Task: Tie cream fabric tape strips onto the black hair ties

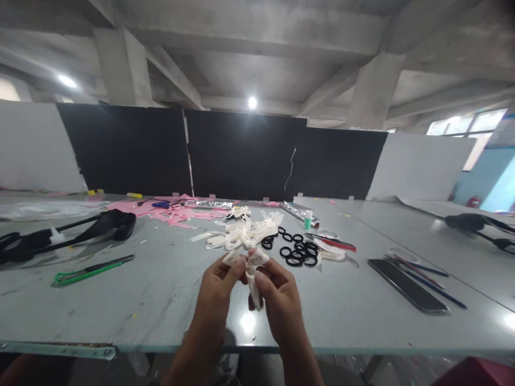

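Note:
Both of my hands pinch a white ribbon (254, 292) above the front of the table, its two ends sticking up like a bow and a tail hanging below. My left hand (217, 289) is closed on the left end between thumb and fingers. On the other side my right hand (279, 295) grips the right end and the middle, its fingers partly hiding the ribbon. Just beyond my hands lies a pile of white ribbon strips (253, 230). Several black hair ties (298, 252) are heaped to the right of that pile.
A green box cutter (92, 271) lies at left, near black straps (108, 225). Pink fabric scraps (177, 214) spread behind. A glue stick (308, 220) stands beyond a red-handled tool (338, 244). On the right are a phone (408, 284) and pencils (436, 289). Black partitions (245, 155) close off the back.

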Demonstrator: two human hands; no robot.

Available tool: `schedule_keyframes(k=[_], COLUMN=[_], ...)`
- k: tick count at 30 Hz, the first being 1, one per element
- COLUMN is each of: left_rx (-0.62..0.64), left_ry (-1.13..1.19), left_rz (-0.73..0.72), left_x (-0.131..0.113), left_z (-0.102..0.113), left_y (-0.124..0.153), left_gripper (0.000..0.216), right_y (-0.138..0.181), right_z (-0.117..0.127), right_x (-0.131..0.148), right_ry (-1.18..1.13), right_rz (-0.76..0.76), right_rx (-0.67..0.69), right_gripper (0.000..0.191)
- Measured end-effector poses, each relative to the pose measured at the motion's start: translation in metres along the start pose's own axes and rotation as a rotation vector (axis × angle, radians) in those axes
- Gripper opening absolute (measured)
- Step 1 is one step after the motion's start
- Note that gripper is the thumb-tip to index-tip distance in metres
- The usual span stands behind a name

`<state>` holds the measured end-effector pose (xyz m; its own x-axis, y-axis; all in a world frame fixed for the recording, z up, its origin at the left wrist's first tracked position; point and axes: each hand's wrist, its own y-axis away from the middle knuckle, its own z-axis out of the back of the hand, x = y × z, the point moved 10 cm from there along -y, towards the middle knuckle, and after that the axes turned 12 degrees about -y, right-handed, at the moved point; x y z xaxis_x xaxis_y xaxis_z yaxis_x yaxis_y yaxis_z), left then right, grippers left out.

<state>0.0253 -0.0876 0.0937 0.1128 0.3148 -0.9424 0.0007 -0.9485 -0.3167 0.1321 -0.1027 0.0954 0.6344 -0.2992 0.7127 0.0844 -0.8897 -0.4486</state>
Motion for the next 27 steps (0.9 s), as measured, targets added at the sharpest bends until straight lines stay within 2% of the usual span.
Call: schedule_keyframes(k=[2, 5, 7, 11, 14, 19, 22, 27], left_rx=[-0.066, -0.115, -0.108, -0.068, -0.096, -0.105, -0.118, -0.145], left_ry=[0.013, 0.007, -0.007, -0.027, -0.051, -0.028, 0.047, 0.146], left_rz=[0.012, 0.022, 0.029, 0.027, 0.020, 0.002, 0.004, 0.027], left_x=[0.004, 0.008, 0.009, 0.006, 0.004, 0.003, 0.004, 0.011], left_z=[0.011, 0.021, 0.022, 0.016, 0.018, 0.016, 0.013, 0.011], left_y=[-0.005, -0.012, -0.016, -0.020, -0.023, -0.026, -0.026, -0.027], left_gripper=[0.034, 0.033, 0.032, 0.030, 0.028, 0.028, 0.029, 0.031], right_y=[-0.002, -0.008, -0.014, -0.027, -0.033, -0.032, -0.026, -0.018], right_z=[0.002, 0.014, 0.017, 0.003, 0.003, 0.004, 0.005, -0.006], right_x=[0.007, 0.018, 0.019, 0.010, 0.011, 0.031, 0.037, 0.041], right_ry=[0.036, 0.087, 0.168, 0.309, 0.414, 0.689, 0.750, 0.832], right_rz=[0.059, 0.119, 0.091, -0.048, -0.068, 0.136, 0.251, 0.417], right_rx=[0.017, -0.054, -0.066, 0.045, 0.024, -0.055, -0.124, -0.140], right_gripper=[0.030, 0.026, 0.024, 0.022, 0.018, 0.016, 0.015, 0.007])
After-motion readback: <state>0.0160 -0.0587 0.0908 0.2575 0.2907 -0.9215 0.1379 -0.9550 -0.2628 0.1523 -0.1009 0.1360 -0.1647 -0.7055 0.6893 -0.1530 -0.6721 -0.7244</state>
